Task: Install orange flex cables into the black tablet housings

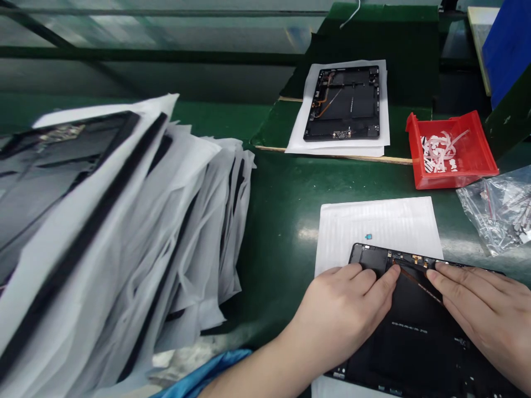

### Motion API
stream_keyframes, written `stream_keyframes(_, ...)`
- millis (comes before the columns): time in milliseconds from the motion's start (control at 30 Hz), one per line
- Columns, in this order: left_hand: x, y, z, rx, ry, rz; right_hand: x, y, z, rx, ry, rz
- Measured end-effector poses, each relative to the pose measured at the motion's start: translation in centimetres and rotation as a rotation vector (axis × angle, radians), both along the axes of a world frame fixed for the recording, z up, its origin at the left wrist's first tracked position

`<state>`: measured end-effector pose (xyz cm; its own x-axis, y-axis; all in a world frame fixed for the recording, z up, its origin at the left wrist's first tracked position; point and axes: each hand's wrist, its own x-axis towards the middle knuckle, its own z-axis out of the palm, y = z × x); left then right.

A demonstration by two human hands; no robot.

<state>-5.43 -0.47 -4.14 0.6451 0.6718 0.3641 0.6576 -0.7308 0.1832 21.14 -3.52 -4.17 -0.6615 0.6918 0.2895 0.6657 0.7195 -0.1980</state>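
A black tablet housing (pixel 409 331) lies open on a white sheet (pixel 375 232), its inner side up and its lower end cut off by the frame. My left hand (pixel 342 309) presses on it, with the fingertips at a thin copper-coloured flex cable (pixel 418 284) near the top edge. My right hand (pixel 481 315) rests on the same edge from the other side, its fingers beside the cable. A tiny blue-green part (pixel 368 236) sits on the sheet just above the housing.
A tall stack of black panels in white paper (pixel 136 232) leans at the left. Beyond it, a second housing (pixel 342 103) lies on paper. A red bin (pixel 450 152) holds white strips, with a clear plastic bag (pixel 498 210) of parts beside it. A blue sleeve (pixel 203 376) shows at the bottom.
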Motion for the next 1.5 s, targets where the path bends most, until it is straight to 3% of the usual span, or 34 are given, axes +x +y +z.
stream_keyframes(1500,1.2,0.3,0.1,-0.007,0.068,-0.183,-0.7,0.9,-0.1,0.058,0.023,-0.061)
